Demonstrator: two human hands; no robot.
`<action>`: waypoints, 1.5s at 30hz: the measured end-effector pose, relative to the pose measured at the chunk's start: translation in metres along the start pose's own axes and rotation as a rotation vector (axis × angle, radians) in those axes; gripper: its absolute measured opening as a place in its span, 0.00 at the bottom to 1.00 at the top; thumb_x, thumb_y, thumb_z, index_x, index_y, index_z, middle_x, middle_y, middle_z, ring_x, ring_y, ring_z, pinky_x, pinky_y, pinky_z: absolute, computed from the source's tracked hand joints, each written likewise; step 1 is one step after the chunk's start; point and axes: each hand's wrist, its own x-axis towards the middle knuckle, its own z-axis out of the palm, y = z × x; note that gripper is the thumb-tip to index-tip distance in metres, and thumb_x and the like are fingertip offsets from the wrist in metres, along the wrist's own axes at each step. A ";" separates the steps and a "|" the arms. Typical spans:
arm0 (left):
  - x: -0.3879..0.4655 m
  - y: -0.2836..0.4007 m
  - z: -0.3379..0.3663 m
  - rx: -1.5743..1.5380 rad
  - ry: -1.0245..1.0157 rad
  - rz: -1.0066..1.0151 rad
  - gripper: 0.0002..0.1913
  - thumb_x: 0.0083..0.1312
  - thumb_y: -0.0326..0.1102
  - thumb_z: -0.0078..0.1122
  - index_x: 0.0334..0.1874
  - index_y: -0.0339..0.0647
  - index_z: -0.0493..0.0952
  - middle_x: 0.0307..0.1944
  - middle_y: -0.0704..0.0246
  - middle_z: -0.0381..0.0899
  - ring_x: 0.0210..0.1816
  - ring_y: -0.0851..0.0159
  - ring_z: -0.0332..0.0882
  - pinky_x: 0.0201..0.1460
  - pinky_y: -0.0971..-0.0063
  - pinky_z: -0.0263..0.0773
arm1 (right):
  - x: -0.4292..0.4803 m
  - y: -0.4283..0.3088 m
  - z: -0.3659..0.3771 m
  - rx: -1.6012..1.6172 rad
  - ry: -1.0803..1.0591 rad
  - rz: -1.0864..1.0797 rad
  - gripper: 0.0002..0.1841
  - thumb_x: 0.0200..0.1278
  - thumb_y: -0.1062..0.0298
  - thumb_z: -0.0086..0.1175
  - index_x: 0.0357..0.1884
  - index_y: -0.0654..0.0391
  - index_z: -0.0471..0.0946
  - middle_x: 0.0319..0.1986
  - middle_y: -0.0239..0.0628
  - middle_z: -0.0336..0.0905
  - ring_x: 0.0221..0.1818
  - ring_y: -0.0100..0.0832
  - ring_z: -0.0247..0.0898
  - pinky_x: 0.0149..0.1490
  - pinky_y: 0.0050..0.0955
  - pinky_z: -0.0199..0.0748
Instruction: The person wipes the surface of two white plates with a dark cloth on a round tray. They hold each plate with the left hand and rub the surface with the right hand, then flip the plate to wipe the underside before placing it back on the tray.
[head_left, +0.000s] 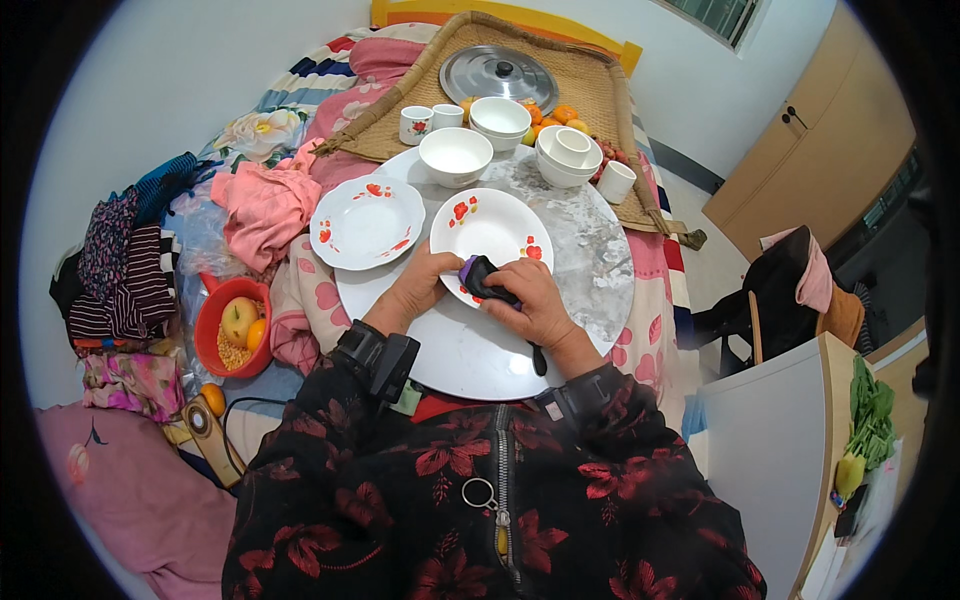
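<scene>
In front of me a white plate with red flowers (495, 217) is above a round table (450, 352). My left hand (421, 283) grips the plate's near-left rim, thumb on top and touching a black and purple cloth (480, 279). The bunched cloth is pressed on the plate's near part by my right hand (531, 298), its fingers curled around it. Left of this plate lies a second, scalloped white plate (367, 222) with red flowers. Under my right wrist a black handle (538, 360) sticks out; its other end is hidden.
White bowls (456, 156) and white cups (416, 125) stand at the table's far side. Behind them a woven tray (405, 112) bears a metal lid (480, 71) and oranges (564, 114). A red container (206, 337) with fruit and yellow grains sits left, beside folded clothes (124, 292).
</scene>
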 end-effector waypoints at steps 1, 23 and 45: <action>0.000 0.001 -0.001 0.007 -0.004 -0.013 0.35 0.56 0.21 0.54 0.70 0.32 0.61 0.58 0.56 0.76 0.56 0.59 0.80 0.58 0.65 0.79 | -0.001 0.000 0.001 -0.005 0.008 0.022 0.17 0.54 0.57 0.67 0.43 0.54 0.81 0.36 0.34 0.78 0.44 0.39 0.73 0.59 0.38 0.62; 0.000 0.000 0.001 0.004 0.004 -0.009 0.36 0.55 0.21 0.54 0.71 0.31 0.60 0.60 0.55 0.74 0.60 0.56 0.77 0.65 0.62 0.75 | -0.004 0.010 0.006 -0.138 0.162 0.107 0.10 0.55 0.65 0.63 0.39 0.55 0.81 0.31 0.36 0.77 0.42 0.40 0.75 0.65 0.47 0.60; 0.002 -0.003 -0.005 -0.064 0.002 -0.034 0.33 0.62 0.27 0.58 0.71 0.35 0.61 0.59 0.56 0.75 0.59 0.58 0.77 0.62 0.64 0.76 | 0.002 -0.003 -0.004 0.041 -0.029 -0.066 0.21 0.46 0.57 0.71 0.42 0.53 0.79 0.35 0.34 0.76 0.43 0.40 0.73 0.54 0.39 0.65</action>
